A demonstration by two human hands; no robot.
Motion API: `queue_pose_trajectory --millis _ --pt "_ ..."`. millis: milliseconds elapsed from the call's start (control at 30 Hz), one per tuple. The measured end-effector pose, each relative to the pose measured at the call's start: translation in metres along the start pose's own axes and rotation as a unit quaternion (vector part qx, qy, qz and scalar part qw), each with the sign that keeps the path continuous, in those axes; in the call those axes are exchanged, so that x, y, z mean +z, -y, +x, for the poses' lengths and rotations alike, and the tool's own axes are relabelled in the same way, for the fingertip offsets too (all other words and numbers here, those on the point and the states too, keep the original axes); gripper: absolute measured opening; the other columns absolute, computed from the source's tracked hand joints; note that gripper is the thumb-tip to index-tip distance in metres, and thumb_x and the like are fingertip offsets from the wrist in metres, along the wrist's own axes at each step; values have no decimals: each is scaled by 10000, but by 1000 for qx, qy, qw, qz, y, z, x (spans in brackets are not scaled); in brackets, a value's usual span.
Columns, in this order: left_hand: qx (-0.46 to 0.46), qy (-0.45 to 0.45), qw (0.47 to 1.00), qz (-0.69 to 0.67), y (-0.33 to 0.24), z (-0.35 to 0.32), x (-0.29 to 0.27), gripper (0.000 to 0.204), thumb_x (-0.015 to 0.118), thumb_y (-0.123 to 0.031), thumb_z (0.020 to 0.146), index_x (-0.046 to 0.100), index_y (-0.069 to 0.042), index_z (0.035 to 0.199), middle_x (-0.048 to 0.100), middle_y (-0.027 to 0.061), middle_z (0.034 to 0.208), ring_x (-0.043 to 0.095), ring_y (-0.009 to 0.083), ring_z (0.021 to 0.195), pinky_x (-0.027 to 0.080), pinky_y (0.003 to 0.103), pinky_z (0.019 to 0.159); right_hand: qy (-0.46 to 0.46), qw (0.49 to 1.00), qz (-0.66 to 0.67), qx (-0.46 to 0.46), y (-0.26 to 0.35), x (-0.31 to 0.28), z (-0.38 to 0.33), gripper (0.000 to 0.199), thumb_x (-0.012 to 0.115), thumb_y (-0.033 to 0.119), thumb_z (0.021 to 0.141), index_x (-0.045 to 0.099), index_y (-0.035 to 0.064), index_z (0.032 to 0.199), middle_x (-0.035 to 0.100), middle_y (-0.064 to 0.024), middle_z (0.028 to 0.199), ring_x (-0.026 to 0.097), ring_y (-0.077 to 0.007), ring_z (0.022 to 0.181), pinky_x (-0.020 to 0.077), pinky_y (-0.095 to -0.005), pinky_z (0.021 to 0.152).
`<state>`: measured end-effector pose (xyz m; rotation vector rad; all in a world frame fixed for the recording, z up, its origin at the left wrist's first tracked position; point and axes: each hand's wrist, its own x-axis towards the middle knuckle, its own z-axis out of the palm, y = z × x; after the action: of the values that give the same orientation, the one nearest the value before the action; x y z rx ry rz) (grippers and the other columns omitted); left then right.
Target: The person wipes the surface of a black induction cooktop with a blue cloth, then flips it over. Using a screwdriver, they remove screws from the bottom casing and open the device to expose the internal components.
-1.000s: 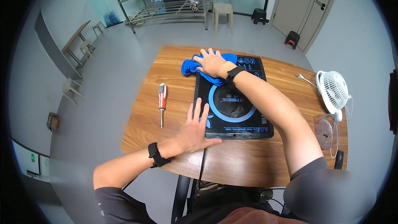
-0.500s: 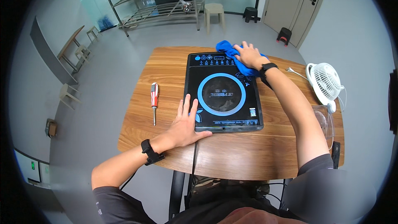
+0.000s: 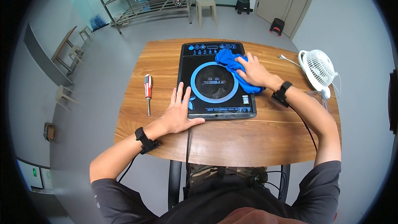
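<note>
Blue cloth (image 3: 234, 69): now right of the cooktop (image 3: 215, 81) ring, upper centre; earlier at its far-left corner.
Right hand (image 3: 253, 71): pressed flat on cloth, probably gripping.
Left hand (image 3: 179, 114): spread, steadying near-left corner.

The person is wearing a dark grey shirt (image 3: 232, 207) with short sleeves, so both arms are showing bare below them. A black band (image 3: 146, 140) is sitting on the left wrist and another black band (image 3: 282, 93) on the right wrist. A thin black wire is running from each band. Camouflage trousers (image 3: 215, 172) are showing below.
</note>
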<state>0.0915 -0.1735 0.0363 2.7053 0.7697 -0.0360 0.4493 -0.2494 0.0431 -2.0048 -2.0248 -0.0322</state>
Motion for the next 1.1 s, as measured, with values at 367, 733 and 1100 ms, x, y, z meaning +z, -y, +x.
queue_pose_trajectory --millis 367,733,1100 --pt "25 -14 999 -41 7 0 1 1264 710 -714 791 75 29 1592 -45 359 1624 83 598 1475 246 627 1192 -15 968 173 179 -1 -4 -12 589 687 376 933 458 101 1401 498 -348 1240 537 -514 1159 475 -515 1014" --pt "20 10 999 -42 5 4 2 1256 673 -725 815 94 94 1570 -49 391 1608 56 584 1486 218 615 1204 -4 945 266 189 -92 16 78 679 771 383 880 476 40 1387 605 -293 1279 607 -377 1189 498 -462 1010" --pt "-7 18 1000 -17 4 5 4 1285 639 -780 798 84 77 1579 -54 358 1625 63 564 1495 226 600 1211 12 970 193 149 -23 13 -25 710 715 380 923 367 99 1475 458 -357 1322 495 -473 1248 429 -511 1071"
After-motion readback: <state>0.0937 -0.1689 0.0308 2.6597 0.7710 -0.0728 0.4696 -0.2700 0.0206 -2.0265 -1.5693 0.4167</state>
